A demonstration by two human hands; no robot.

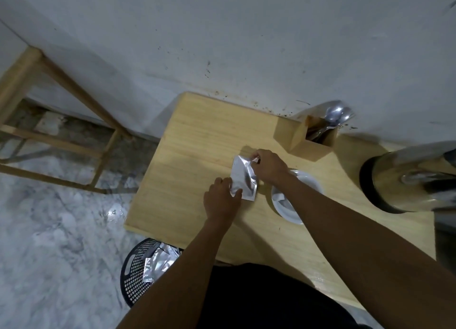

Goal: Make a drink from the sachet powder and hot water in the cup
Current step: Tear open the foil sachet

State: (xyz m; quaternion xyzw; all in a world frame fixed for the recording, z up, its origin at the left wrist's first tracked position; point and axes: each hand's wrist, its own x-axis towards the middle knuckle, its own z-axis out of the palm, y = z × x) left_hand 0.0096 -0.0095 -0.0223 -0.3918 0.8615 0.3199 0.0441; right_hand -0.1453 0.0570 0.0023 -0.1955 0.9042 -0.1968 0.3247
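We had the silver sachet [243,178] held up just above the wooden table [187,136], a little left of the white cup [304,184]. Our left hand [222,200] pinched its lower corner between thumb and fingers, and our right hand [270,165] gripped the top edge, where a small torn flap seemed to be lifting. The foil looked thin, light and crinkly, so we judged it would bend wherever it was squeezed and could slip under smooth fingertips. The body likely held loose powder, so we thought it best to hold low on the sealed margin and tear along the top, keeping the opening upward so nothing spilled. The cup appeared to have something pale inside, though we could not tell what. A steel kettle [404,183] stood at the right, and spoons [335,117] waited in a wooden holder [309,139].
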